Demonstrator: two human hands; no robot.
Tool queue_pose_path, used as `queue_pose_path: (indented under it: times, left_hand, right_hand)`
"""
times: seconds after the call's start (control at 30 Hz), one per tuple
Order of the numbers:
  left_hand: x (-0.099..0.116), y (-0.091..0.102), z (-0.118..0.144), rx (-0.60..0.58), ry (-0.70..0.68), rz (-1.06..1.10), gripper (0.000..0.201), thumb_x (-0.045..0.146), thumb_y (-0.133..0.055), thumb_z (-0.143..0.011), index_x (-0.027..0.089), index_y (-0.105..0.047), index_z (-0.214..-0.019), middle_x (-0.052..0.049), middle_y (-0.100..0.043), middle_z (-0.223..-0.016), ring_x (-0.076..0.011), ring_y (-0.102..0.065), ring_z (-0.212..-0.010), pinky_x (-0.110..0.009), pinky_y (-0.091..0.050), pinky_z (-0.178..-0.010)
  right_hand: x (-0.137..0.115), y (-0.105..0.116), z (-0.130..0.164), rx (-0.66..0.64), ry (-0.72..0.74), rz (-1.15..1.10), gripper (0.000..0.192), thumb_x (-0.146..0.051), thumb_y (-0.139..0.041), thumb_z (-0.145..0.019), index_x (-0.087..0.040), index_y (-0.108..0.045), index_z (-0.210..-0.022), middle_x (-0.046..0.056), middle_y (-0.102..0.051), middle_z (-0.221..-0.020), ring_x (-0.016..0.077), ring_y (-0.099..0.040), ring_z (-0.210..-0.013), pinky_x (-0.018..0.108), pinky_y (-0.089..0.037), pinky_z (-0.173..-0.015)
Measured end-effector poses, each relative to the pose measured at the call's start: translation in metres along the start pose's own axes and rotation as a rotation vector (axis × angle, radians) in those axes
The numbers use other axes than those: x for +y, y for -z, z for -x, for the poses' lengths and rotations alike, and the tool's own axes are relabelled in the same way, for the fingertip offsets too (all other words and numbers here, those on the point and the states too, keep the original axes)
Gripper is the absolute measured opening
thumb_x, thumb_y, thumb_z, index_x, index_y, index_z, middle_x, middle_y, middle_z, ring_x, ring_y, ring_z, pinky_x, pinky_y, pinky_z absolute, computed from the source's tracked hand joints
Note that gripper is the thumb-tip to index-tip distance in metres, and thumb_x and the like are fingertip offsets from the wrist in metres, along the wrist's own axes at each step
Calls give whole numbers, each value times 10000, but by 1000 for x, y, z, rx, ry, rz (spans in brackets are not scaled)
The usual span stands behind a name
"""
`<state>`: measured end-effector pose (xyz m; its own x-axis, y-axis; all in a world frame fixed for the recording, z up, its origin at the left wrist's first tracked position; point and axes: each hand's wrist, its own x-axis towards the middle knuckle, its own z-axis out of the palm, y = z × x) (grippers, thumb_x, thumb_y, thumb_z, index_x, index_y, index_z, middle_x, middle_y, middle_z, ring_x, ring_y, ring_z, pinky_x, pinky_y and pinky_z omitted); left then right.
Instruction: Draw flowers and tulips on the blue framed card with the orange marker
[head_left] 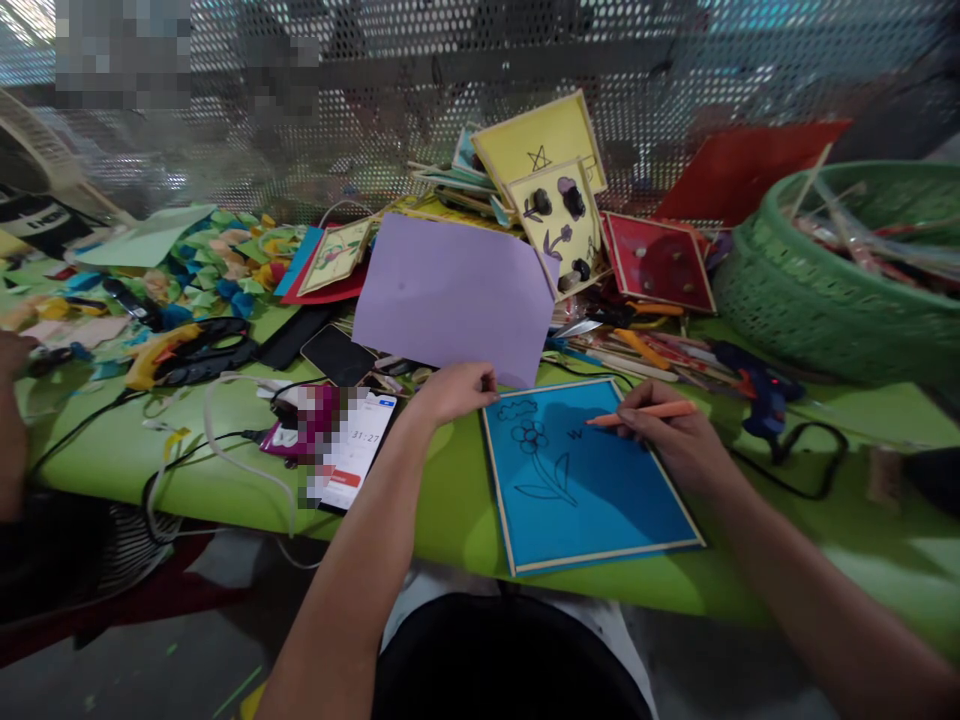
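A blue card (600, 510) with a pale border lies on the green table (465, 500) in front of me. A flower, a cloud and a small mark are drawn on it in black. My right hand (675, 440) holds an orange pen (645, 412), its tip touching the card near the small mark. My left hand (454, 390) rests with curled fingers at the card's top left corner, next to a lilac sheet of paper (450, 295).
A phone (356, 450) with a lit screen lies left of my arm among cables. A green basket (847, 280) stands at the right, a blue glue gun (757, 390) before it. Decorated cards (559, 225) lean against the mesh wall. Another person's hand (11, 360) shows at far left.
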<state>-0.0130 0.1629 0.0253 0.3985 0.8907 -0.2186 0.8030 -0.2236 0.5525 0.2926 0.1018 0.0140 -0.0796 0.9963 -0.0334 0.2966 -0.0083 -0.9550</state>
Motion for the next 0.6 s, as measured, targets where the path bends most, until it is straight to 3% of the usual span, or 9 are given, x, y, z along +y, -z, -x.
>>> queue_pose_path:
  times: [0.6]
  left_hand:
    - [-3,-1,-2,-8,-19,-3,134,334,-654,-863,215,-655,-924,-21,-714,-884,-196,-618,-798,-303,-365,-662]
  right_hand:
    - [5,1,2,-41,10,-18,210,-424,-730,-831,-238,-634,-825,9,-643,-709,174,-582,-646,294,-429,-558]
